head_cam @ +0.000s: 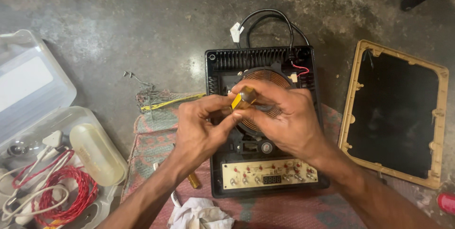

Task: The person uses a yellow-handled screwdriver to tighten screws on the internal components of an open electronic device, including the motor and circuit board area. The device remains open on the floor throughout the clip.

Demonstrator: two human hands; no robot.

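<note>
1. Both hands are closed on one small tool [243, 98] with a yellow and amber handle; it is pinched between the fingers of the left hand [201, 127] and the right hand [284, 117], above the coil [265, 78] of the cooker [261, 120].
2. Cooker: black base, opened, copper coil exposed; a pale circuit board [265, 174] with red parts and a small display is seen at its near edge.
3. Cable [268, 18]: black, looped on the floor beyond the cooker's far edge, with a white plug [235, 32] beside it.
4. Top frame [398, 113]: beige rim with dark glass panel, laid on the floor right of the cooker, apart from it.
5. Mat [151, 139]: patterned cloth, spread under the cooker's near part.
6. Wire bundle [151, 97]: thin leads with a yellow strand, left of the cooker at the mat's far edge.
7. Box [33, 82]: clear plastic, lid open, well left of the cooker; red wire [71, 196], white cords and a pale oval case [97, 155] are held in it.
8. Rag [199, 214]: white, crumpled, just in front of the cooker's near left corner.
</note>
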